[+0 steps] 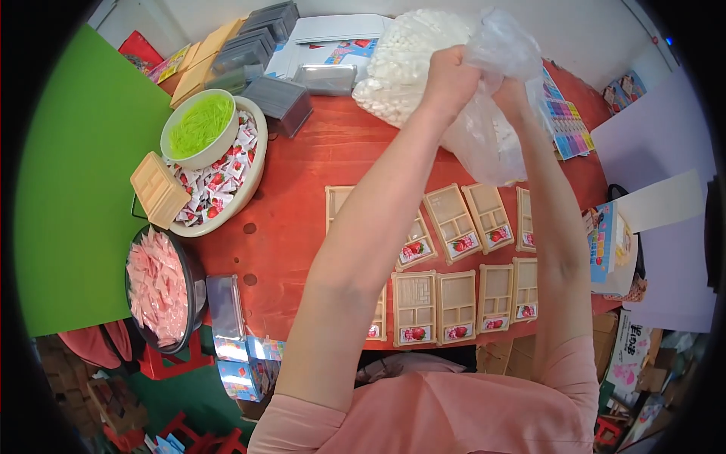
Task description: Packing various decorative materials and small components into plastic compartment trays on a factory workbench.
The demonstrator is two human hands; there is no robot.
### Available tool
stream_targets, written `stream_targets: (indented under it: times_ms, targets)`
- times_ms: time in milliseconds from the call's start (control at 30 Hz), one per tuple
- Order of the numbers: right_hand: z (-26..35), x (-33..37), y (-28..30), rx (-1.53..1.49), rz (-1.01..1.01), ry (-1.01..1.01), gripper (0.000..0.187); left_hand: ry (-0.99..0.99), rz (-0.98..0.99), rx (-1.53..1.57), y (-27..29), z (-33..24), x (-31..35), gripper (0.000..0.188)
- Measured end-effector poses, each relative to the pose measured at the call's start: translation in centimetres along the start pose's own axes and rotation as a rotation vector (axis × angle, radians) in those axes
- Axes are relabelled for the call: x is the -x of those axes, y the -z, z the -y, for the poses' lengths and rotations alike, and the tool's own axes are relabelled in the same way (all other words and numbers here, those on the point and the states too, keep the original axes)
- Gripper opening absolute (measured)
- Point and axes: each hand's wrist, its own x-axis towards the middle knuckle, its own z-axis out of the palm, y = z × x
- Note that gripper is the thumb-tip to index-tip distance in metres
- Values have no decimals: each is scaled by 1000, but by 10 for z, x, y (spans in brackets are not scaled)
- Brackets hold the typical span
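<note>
Both arms reach to the far side of the table. My left hand (452,79) is closed on a clear plastic bag (484,151), and my right hand (513,97), partly covered by the film, is closed on it too. The bag's crumpled top rises above my fists. Beside it, a big clear bag of small white pieces (401,68) rests on the table; whether the two are one bag I cannot tell. Below my hands lie two rows of beige compartment trays (457,290), many with a strawberry-print packet (463,244) in one compartment. My left forearm hides some trays.
At left stand a bowl of green strips (203,129) over a tub of strawberry-print packets (253,163), a loose beige tray (159,191) and a black tub of pink packets (157,287). Grey clear boxes (278,104) stack at the back. Printed sheets (567,125) lie right.
</note>
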Motion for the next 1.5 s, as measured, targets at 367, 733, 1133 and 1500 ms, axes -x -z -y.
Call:
stream_targets:
  times_ms: [367,733,1133,1500]
  targets:
    - [61,-27,-67,-250,147,-414,30,-202,-366,-806,118,76,66,56]
    - [56,-15,-8,-201,77,-613,27,-202,-470,-1060,122,53,-70,15]
    - [39,-22,-10,-348,31,-659,42,20,-319,-605,143,18,-24,34]
    - [80,43,37,180,228,-537,54,370,-425,-832,213,84,56,56]
